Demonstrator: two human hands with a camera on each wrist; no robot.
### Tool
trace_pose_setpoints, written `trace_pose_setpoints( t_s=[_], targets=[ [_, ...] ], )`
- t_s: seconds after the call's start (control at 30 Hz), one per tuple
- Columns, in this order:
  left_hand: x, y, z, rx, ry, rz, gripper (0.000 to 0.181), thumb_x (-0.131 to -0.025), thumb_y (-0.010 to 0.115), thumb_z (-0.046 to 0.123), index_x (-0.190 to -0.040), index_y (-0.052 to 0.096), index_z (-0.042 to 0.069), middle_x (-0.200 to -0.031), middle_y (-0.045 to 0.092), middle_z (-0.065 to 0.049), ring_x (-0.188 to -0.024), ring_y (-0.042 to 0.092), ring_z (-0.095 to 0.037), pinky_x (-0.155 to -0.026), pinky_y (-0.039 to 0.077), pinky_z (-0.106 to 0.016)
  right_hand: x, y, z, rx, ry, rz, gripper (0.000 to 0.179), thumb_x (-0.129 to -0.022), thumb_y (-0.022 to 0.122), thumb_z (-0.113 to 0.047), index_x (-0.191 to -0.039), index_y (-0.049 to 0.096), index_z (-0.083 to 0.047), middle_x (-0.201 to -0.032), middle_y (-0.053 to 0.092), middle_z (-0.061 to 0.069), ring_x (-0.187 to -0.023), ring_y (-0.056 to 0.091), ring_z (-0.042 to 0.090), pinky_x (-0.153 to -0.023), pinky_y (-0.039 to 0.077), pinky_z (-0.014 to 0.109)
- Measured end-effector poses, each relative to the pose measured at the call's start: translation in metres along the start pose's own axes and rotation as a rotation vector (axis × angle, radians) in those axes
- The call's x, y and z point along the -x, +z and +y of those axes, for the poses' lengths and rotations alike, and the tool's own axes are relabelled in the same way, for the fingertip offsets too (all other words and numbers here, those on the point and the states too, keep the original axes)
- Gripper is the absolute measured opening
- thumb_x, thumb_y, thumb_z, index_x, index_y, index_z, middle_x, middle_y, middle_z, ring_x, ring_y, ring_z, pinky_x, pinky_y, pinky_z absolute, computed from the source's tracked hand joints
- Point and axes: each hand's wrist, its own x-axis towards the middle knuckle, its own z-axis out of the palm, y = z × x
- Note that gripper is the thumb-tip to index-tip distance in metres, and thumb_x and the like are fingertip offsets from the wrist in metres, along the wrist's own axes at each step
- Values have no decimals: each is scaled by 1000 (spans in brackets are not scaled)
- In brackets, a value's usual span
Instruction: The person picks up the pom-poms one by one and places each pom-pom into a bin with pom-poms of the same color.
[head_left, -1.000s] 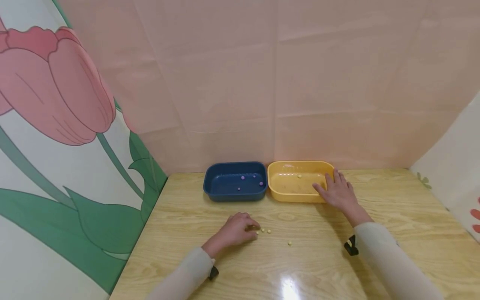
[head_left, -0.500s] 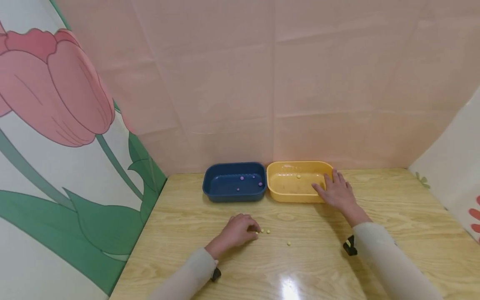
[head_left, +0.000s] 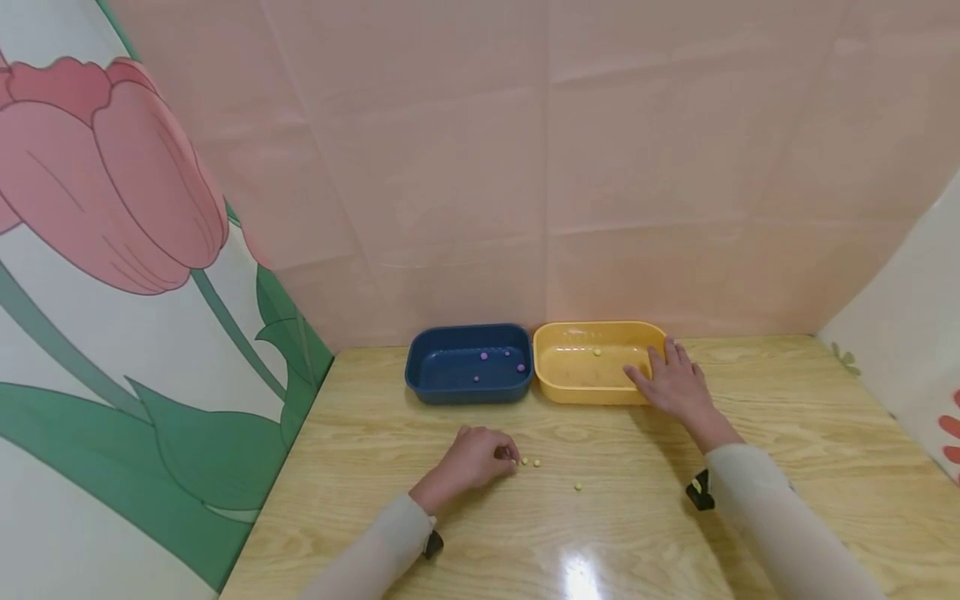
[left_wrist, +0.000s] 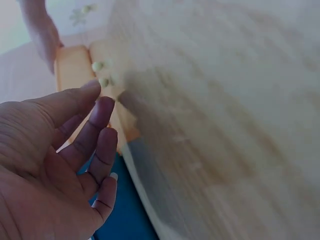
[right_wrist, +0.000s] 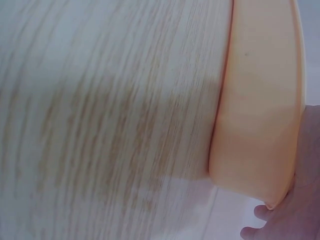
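My left hand point(head_left: 474, 460) is low over the table, its thumb and index fingertip pinching a small yellow bead point(head_left: 515, 462) that is mostly hidden. Just right of the fingertips lie two more yellow beads, one bead point(head_left: 525, 461) beside the other bead point(head_left: 537, 463). Farther right and nearer is a lone bead point(head_left: 578, 487). My right hand point(head_left: 675, 385) rests on the right front corner of the yellow tray point(head_left: 592, 397), fingers spread over its rim. In the right wrist view, fingertips point(right_wrist: 261, 212) show past the tray's end. One yellow bead point(head_left: 597, 352) lies inside the tray.
A dark blue tray point(head_left: 468, 395) stands directly left of the yellow one, with several purple beads point(head_left: 483, 356) in it. Both trays stand at the back of the wood-grain table point(head_left: 630, 533), before a pink cloth-like backdrop point(head_left: 450, 183). A tulip-printed panel point(head_left: 142, 350) borders the left side.
My left thumb and fingertips have closed together around the nearest yellow bead. My right hand has stayed on the yellow tray's corner, and the trays stand as before.
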Motion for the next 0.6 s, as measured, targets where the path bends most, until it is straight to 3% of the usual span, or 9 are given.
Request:
trace_pose_setpoints(
  t_s=[0.4,0.6],
  targets=[
    [-12,-14,6,19,7,62,5,-92,74,23,-96,77,24,-79,65,21,-76,57,2,-87,39,-32,0,0,0,4,3,-6,96,-102,29,-68,-156,20,11,-160,-7,39,-146,-2,59,-112,6,76],
    [-22,-15,8,54,5,68,8,-95,71,23,-100,77,22,-82,66,17,-74,56,-1,-79,46,-26,-1,2,1,6,0,8,94,-103,30,-67,-156,22,10,-161,-5,39,-146,0,60,-112,8,76]
  ],
)
